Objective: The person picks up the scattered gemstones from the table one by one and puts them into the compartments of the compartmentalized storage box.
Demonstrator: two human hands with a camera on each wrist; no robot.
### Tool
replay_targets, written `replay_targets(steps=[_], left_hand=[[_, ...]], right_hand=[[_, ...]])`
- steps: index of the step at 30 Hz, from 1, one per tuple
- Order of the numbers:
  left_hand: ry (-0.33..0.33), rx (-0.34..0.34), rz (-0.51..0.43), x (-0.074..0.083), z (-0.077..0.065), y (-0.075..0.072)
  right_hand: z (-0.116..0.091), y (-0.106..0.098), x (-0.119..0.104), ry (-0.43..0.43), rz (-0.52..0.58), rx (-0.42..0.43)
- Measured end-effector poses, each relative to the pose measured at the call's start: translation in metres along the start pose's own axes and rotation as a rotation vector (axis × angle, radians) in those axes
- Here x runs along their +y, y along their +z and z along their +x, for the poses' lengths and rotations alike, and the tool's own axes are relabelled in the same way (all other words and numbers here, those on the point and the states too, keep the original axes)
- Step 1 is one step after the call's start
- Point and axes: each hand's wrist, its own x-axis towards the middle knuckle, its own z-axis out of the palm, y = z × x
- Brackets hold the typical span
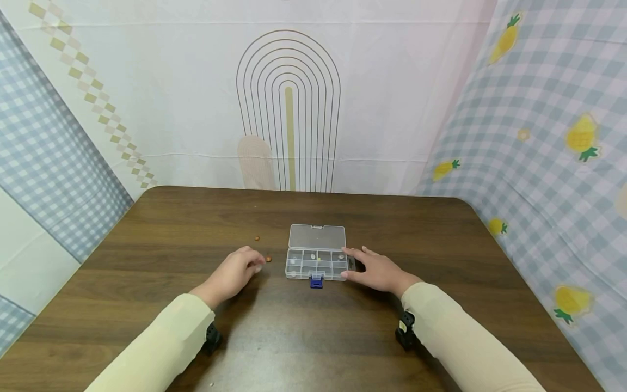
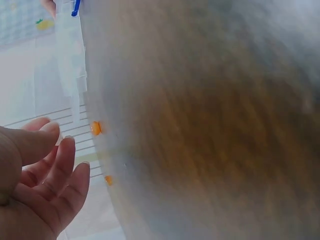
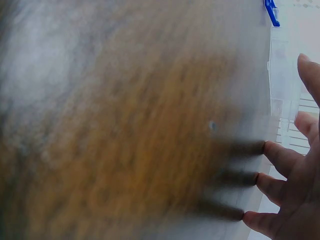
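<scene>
left hand's [image 1: 234,276] grip is loosely half-curled, nothing visibly held, orange bead [image 1: 268,259] just right of its fingertips on the tabletop [image 1: 303,332], right hand [image 1: 377,270] spread wide against the clear box's [image 1: 325,268] right end

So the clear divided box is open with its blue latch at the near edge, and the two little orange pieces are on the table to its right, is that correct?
Not quite: the two little orange pieces are on the table to the left of the clear divided box, as the head view shows. The box is open with its blue latch at the near edge.
</scene>
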Motion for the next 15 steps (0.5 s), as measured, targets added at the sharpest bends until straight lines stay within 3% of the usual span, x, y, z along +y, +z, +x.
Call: replay_targets(steps=[7,15], left_hand=[[-0.046,0.068,-0.033,0.006,0.004,0.0],[-0.055,0.197,-0.026,0.014,0.01,0.004]], right_hand=[[-0.001,-0.001,-0.001,-0.002,0.002,0.001],[-0.001,-0.001,-0.001,0.0,0.0,-0.001]])
